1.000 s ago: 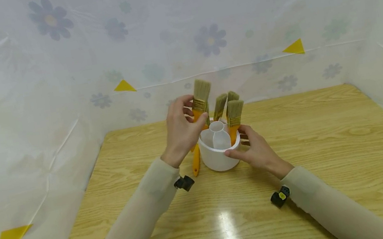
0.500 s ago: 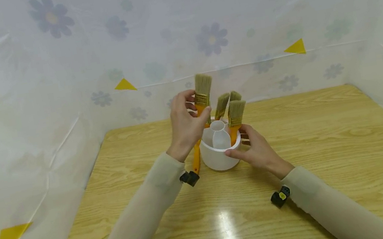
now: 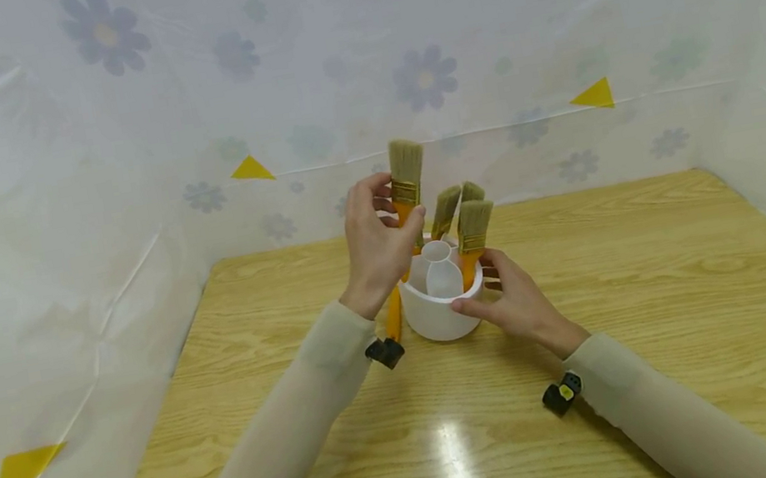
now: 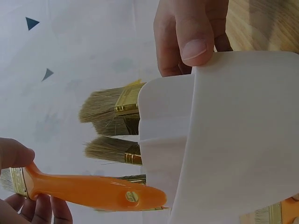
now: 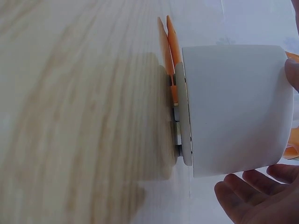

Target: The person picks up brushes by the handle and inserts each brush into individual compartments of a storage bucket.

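My left hand [image 3: 382,231] pinches a paintbrush [image 3: 406,184] near its ferrule, bristles pointing up. In the left wrist view the brush's orange handle [image 4: 103,190] hangs down, its tip overlapping the opening of a white round pen holder [image 4: 243,126]. My right hand [image 3: 515,301] grips the holder, thumb over the front of the rim and fingers along the right side. Several other paintbrushes [image 3: 475,228] stand in the holder's compartments with bristles up. The holder sits on the wooden table, on a low base visible in the right wrist view.
Another orange-handled brush [image 3: 394,317] lies on the table [image 3: 614,437] just left of the holder, partly hidden by the left wrist. Behind the table hangs a pale flowered sheet [image 3: 491,18], with more sheeting [image 3: 53,269] along the sides.
My left hand has moved slightly up and to the right, raising the paintbrush and bringing it closer over the holder. The right hand stays in place on the rim.
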`<state>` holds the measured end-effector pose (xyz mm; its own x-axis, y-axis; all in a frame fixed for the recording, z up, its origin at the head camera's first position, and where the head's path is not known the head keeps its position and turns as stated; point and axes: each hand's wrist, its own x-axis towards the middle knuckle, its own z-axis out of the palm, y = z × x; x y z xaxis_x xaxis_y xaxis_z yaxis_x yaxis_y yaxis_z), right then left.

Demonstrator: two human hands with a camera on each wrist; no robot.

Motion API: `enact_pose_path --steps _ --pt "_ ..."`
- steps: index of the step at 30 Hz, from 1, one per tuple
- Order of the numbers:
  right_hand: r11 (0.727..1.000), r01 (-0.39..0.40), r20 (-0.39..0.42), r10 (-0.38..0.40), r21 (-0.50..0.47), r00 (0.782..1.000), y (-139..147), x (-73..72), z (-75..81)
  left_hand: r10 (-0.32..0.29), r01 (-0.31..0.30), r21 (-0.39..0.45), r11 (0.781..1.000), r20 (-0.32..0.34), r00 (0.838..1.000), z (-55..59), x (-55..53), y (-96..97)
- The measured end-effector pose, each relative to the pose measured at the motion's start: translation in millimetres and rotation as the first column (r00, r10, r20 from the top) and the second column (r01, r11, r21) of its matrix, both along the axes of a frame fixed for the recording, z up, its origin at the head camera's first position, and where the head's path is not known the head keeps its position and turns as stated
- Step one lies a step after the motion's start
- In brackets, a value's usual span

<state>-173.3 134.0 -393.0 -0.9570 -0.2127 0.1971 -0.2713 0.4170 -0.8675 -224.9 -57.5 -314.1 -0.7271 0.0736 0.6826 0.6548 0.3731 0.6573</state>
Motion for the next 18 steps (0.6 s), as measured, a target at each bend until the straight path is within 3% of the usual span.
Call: enact_pose_path --steps 6,18 --pt "1.000 0.000 0.008 0.000 -0.006 1.000 -0.1 -0.3 -0.2 -0.008 0.008 0.021 1.000 -0.002 1.000 -0.6 1.2 2.9" --pt "1.000 -0.003 -0.012 0.003 -0.004 1.000 0.6 -0.8 -1.4 -0.014 0.013 0.029 0.999 0.004 1.000 -15.9 2.9 3.8"
